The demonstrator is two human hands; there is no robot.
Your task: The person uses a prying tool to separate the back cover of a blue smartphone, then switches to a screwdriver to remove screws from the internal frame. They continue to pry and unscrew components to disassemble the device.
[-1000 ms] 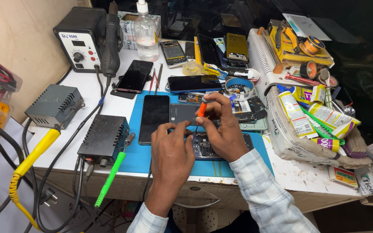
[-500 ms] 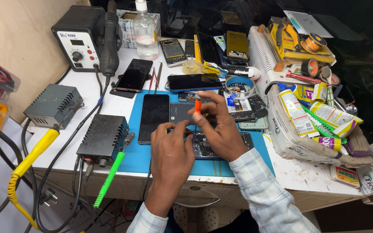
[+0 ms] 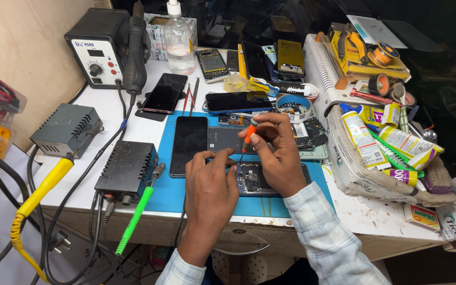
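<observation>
Blue mat [image 3: 178, 192]: one opened phone [image 3: 254, 179], two hands [image 3: 212, 184].

A black hot-air rework station [image 3: 101, 50] stands at the back left of the white bench [image 3: 133, 129], beside a clear plastic pump bottle [image 3: 179, 45]. A grey vented power box [image 3: 65, 129] and a black vented box [image 3: 125, 169] sit nearer the front edge. A yellow-handled soldering iron [image 3: 40, 192] and a green-handled iron [image 3: 133, 219] hang over that edge. Glue tubes [image 3: 381, 140] crowd the right side.
</observation>
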